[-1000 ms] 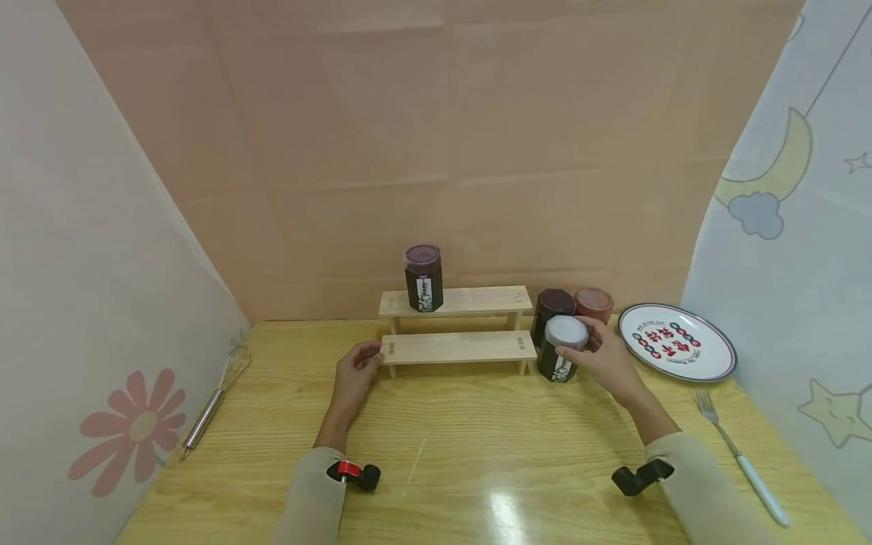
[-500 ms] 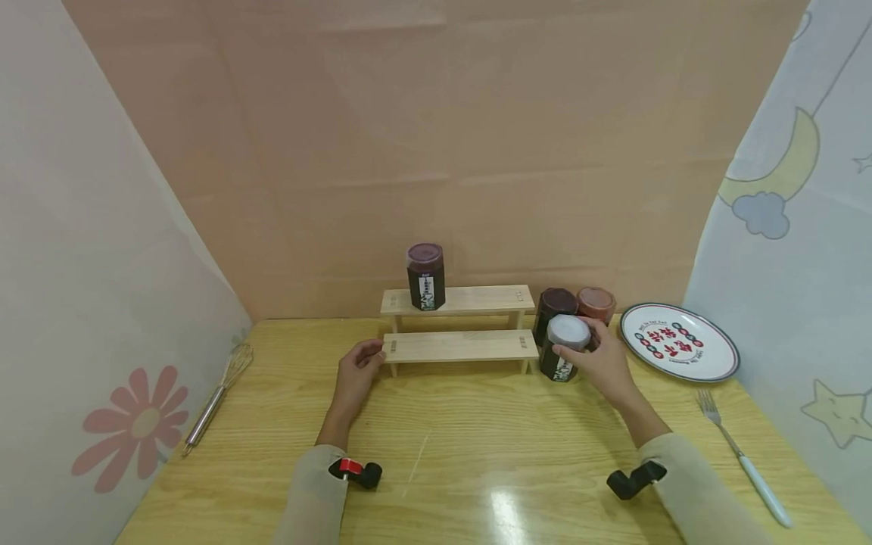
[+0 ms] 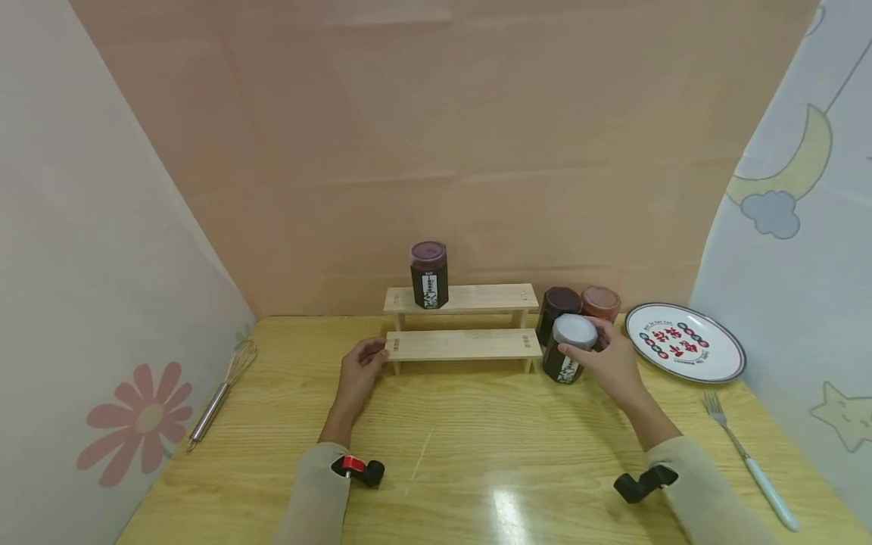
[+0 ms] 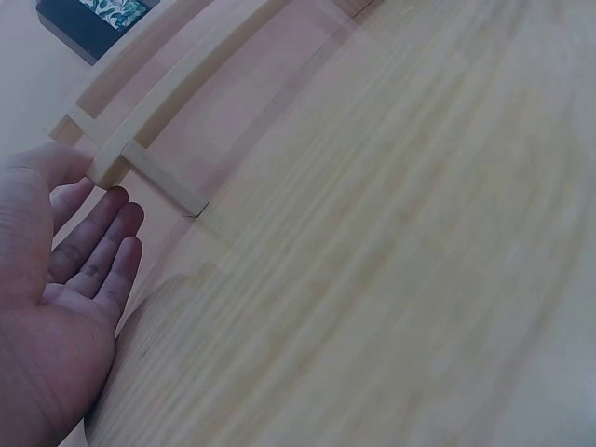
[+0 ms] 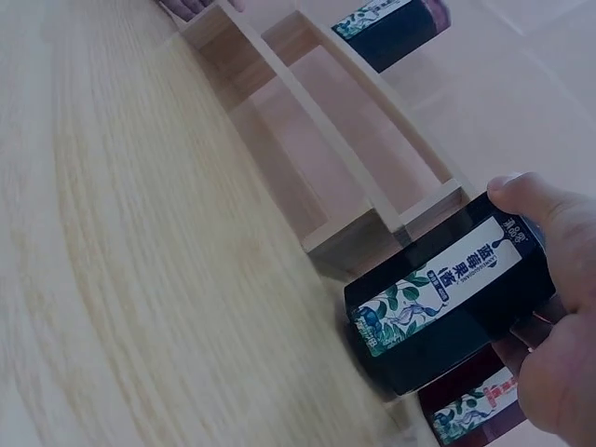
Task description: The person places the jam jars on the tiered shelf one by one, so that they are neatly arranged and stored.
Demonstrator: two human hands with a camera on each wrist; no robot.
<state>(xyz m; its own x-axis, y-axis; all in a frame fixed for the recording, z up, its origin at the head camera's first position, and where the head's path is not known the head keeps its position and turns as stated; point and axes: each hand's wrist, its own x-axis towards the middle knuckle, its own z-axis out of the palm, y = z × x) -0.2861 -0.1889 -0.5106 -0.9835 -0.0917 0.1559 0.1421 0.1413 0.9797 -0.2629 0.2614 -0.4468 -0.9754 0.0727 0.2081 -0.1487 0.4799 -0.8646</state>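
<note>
My right hand [image 3: 611, 365] grips a dark jar with a white lid [image 3: 574, 331], just off the right end of a two-step wooden shelf [image 3: 463, 344]. In the right wrist view this jar [image 5: 447, 293] shows a white label with leaves and berries, and my thumb presses near its lid. My left hand [image 3: 361, 371] pinches the left end of the lower step; the left wrist view shows the thumb against the board [image 4: 112, 163] and the other fingers below. On the upper step stands another dark jar with a purplish lid [image 3: 429, 276].
Behind the held jar stand a dark-lidded jar [image 3: 562, 303] and a reddish-lidded jar [image 3: 602, 299]. Right of them lies a white plate [image 3: 684, 342], with a fork [image 3: 749, 462] nearer the front. A whisk [image 3: 221, 393] lies far left. Cloth walls [image 3: 477, 151] enclose the table.
The head view has drifted slightly, so everything sits a little further right in it. Both hands keep their holds; the white-lidded jar has shifted barely, if at all.
</note>
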